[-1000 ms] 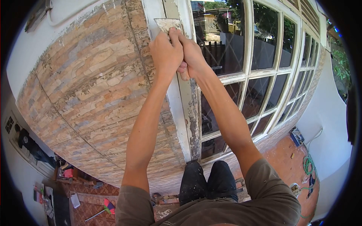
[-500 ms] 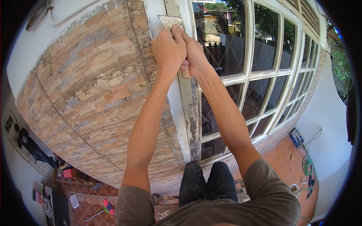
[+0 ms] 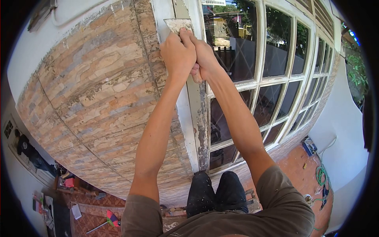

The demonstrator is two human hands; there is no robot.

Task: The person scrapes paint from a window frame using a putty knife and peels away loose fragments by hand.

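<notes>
Both my hands are closed around a scraper (image 3: 177,25) with a wide, stained blade, at the upper middle of the view. My left hand (image 3: 177,51) wraps the tool from the left, and my right hand (image 3: 201,53) grips it from the right, pressed against the left one. The handle's end (image 3: 196,77) shows below my hands. The blade lies at the white and grey window frame post (image 3: 193,106), whose paint is worn and flaking. Most of the handle is hidden by my fingers.
Stone-patterned wall (image 3: 98,87) fills the left. Paned windows (image 3: 272,59) stretch right. On the tiled floor at right lie a green hose (image 3: 321,175) and a blue box (image 3: 309,146). Another person (image 3: 29,152) is at far left, near a broom (image 3: 112,218).
The scraper and both my hands have moved slightly down along the post. My grip looks the same.
</notes>
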